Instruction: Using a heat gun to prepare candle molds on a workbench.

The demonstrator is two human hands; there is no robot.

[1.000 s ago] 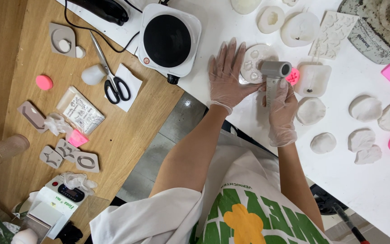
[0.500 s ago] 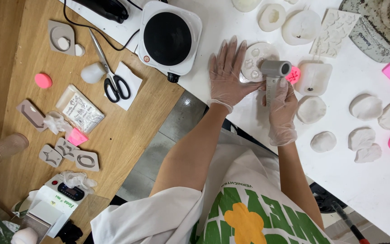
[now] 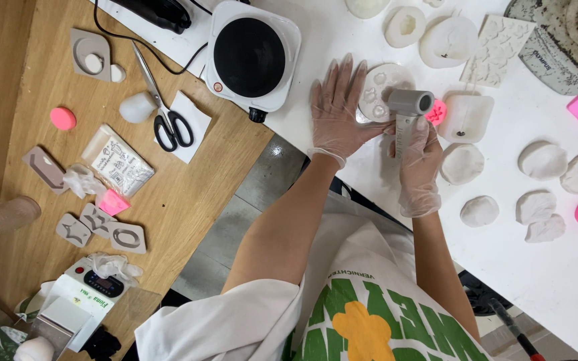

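grey t-shaped tool [image 3: 406,113], stubby cylindrical head

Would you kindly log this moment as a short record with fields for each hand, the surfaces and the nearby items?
left hand: gloved left hand lies flat, fingers spread, on the edge of a round white silicone mould with small cavities
right hand: gloved right hand grips the handle of a grey T-shaped handheld tool, its head over the mould
surfaces: white table; wooden table on the left
nearby: white single hotplate with black top; black-handled scissors; small pink mould; pale oval moulds
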